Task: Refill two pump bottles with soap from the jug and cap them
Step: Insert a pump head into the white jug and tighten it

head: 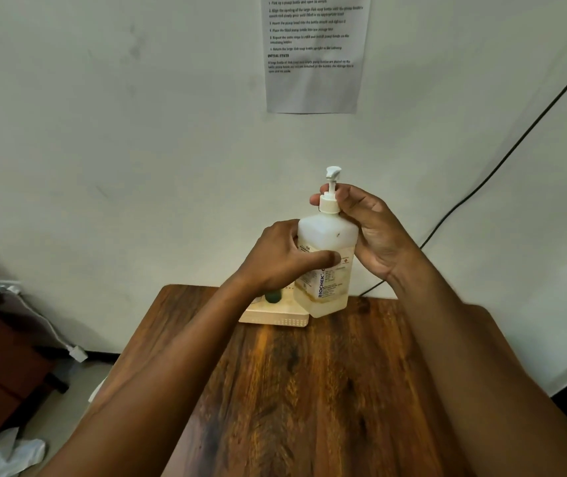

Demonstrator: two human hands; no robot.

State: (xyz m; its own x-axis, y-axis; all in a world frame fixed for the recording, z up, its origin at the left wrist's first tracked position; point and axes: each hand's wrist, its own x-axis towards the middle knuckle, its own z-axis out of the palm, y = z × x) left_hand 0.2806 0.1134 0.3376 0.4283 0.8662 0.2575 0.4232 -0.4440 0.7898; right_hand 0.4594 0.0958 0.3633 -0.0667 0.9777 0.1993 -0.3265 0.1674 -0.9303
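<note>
A pump bottle (325, 266) is held tilted above the far end of a wooden table (309, 390), its body wrapped by the left hand (282, 256) and its white collar (329, 203) pinched by the right hand (371, 232), where cross-threading from the tilt could probably leave a leaking cap.

A printed sheet (313, 53) hangs on the white wall (137, 132) at top centre. A black cable (502, 166) runs diagonally down the right. Lower centre, a wooden table (309, 390). At left, a white charger (77, 352); crumpled white paper (13, 452) in the lower-left corner.
</note>
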